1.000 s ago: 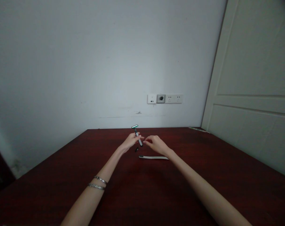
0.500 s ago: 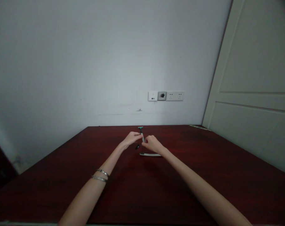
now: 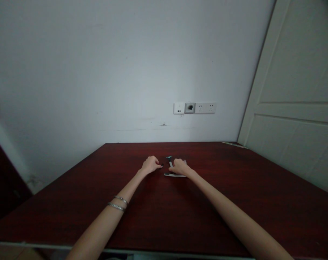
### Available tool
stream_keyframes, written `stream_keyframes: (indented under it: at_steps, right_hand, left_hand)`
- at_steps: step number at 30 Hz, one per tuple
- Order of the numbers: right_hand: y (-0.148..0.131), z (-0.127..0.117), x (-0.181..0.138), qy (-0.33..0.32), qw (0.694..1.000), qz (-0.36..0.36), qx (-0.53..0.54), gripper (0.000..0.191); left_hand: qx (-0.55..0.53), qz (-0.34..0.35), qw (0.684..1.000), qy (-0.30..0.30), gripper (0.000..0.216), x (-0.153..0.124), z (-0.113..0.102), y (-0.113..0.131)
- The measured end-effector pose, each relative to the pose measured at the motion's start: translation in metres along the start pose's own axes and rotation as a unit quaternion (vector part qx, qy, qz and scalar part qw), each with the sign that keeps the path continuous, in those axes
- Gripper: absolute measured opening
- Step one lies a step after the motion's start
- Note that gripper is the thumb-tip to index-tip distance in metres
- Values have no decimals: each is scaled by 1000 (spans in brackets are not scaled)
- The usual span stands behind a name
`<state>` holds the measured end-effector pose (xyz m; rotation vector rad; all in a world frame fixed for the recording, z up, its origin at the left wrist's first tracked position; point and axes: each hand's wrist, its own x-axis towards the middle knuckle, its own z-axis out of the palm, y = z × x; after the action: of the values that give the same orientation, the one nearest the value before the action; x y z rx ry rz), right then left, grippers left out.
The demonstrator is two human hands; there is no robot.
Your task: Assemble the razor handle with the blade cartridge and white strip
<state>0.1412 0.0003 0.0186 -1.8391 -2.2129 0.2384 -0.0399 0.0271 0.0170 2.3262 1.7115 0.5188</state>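
Note:
My right hand (image 3: 180, 167) is closed around the pale handle of a razor (image 3: 171, 164). Its dark head with a green edge points away from me, low over the table. To its left, the thumb and fingers of my left hand (image 3: 150, 164) pinch a small black piece (image 3: 162, 165), partly covered by the fingertips. A long, thin, pale strip with a dark end (image 3: 175, 175) lies crosswise on the table just in front of my right hand, which hides part of it. Some small pale item (image 3: 184, 161) shows behind the right knuckles, too hidden to name.
The dark red wooden table (image 3: 142, 216) runs back to a white wall with a row of sockets (image 3: 194, 108). A pale panelled door (image 3: 296, 112) stands along the right side. A thin pale strip (image 3: 234, 144) lies at the far right corner.
My left hand has left the razor and come down to the black piece. The razor, in my right hand, has been lowered toward the table. The view has shifted slightly.

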Motion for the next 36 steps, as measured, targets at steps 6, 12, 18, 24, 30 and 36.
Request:
stream_keyframes:
  at_steps: [6, 12, 18, 24, 30, 36]
  right_hand:
    - [0, 1, 1, 3, 1000, 2, -2, 33]
    - [-1, 1, -1, -9, 1000, 21, -1, 29]
    - [3, 2, 1, 19, 1000, 13, 0, 33]
    - [9, -5, 1, 46, 999, 3, 14, 35]
    - [15, -11, -5, 56, 998, -4, 35, 35]
    - [26, -15, -2, 89, 995, -3, 49, 29]
  left_hand:
    - [6, -17, 1000, 11, 27, -1, 9, -5]
    - [20, -17, 999, 24, 24, -2, 16, -3]
    - [25, -18, 999, 28, 22, -1, 21, -4]
    - [29, -8, 999, 25, 19, 0, 23, -5]
    - [43, 22, 999, 20, 17, -5, 20, 0]
    - [38, 42, 998, 38, 20, -5, 20, -2]
